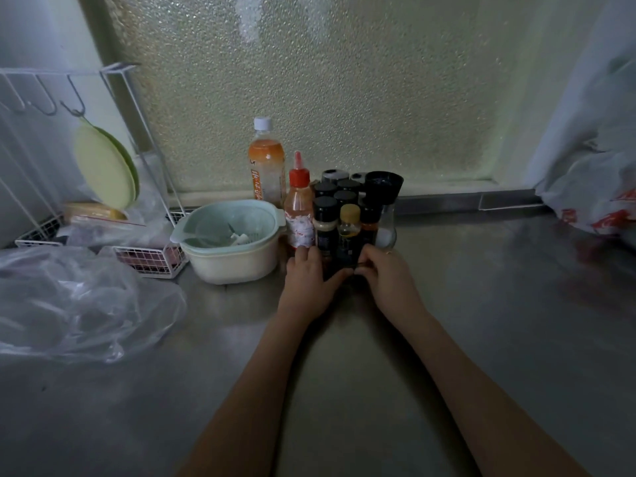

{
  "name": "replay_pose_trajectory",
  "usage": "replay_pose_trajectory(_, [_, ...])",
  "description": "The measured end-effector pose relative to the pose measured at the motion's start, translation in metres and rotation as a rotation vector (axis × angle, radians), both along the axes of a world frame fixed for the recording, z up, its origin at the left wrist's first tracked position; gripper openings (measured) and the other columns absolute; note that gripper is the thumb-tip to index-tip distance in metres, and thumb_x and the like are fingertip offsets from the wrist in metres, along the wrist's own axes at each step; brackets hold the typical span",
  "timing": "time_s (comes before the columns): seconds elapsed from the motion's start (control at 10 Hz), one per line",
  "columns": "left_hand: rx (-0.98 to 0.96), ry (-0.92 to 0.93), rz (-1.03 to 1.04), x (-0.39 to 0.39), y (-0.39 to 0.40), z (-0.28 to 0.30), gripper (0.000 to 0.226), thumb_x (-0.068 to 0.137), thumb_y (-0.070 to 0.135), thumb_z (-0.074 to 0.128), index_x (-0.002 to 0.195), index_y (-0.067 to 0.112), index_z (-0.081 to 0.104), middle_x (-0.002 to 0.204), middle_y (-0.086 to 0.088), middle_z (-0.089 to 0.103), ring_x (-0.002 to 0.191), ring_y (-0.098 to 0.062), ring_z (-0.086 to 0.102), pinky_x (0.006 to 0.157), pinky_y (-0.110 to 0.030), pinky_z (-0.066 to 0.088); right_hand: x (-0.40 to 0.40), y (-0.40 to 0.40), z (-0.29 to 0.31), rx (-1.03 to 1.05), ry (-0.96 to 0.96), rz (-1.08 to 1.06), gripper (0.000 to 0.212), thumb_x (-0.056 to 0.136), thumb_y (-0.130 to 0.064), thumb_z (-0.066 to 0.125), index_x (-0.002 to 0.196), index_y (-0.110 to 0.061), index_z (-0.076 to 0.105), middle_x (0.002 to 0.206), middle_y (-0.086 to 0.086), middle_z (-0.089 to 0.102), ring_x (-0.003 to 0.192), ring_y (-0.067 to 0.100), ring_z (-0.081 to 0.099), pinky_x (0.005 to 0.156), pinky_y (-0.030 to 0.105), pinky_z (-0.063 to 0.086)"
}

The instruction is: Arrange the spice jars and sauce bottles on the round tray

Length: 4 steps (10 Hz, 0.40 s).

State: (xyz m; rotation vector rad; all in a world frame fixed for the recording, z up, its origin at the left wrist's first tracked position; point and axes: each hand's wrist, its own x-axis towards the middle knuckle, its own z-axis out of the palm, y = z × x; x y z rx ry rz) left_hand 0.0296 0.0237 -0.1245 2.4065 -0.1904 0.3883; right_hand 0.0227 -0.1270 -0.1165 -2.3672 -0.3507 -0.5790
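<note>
Both hands sit at the near edge of the jar cluster. Left hand (308, 275): fingers reach up to the base of the red-capped sauce bottle (300, 204), thumb angled toward the other hand. Right hand (382, 273): fingers curled in at the near side of the dark spice jars (330, 215). I cannot tell whether either truly grips anything. The round tray itself is too dark to make out beneath the jars, just beyond my fingertips.

My judgement: the group is being squared up. I would push low, evenly from both sides; the tall glass grinder (383, 204) just beyond the right hand looks top-heavy. The strainer bowl (229, 241), left of the left hand, leaves little room.
</note>
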Motion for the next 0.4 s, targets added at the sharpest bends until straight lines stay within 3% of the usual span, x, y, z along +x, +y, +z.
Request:
replay_pose_trajectory(0.2, [0.075,-0.007,-0.003,0.007,0.002,0.0,0.061,0.085,0.052,0.056,0.12,0.004,0.043,0.125,-0.019,0.044,0.116,-0.038,0.039,0.1,-0.044,0.032,0.01,0.0,-0.001,0.005,-0.024,0.012,0.012,0.078,-0.001,0.063,0.076,-0.006,0.053,0.076,0.007,0.055,0.073,0.019,0.048,0.058,0.013,0.029])
replay_pose_trajectory(0.3, [0.042,-0.011,-0.004,0.003,0.002,0.001,0.062,0.084,0.05,0.058,0.124,0.006,0.041,0.125,-0.017,0.044,0.116,-0.036,0.041,0.097,-0.044,0.036,0.008,0.001,-0.001,0.003,-0.021,0.015,0.01,0.079,-0.002,0.064,0.078,-0.005,0.055,0.078,0.008,0.057,0.074,0.021,0.051,0.058,0.021,0.034])
replay_pose_trajectory(0.4, [-0.056,-0.239,0.005,-0.011,0.002,0.02,0.05,0.083,0.045,0.057,0.116,0.009,0.047,0.112,-0.009,0.049,0.097,-0.027,0.055,0.072,-0.034,0.046,0.005,-0.001,0.004,-0.04,0.009,-0.009,0.005,0.083,-0.008,0.061,0.086,-0.01,0.058,0.088,0.009,0.062,0.083,0.024,0.057,0.067,0.035,0.046])
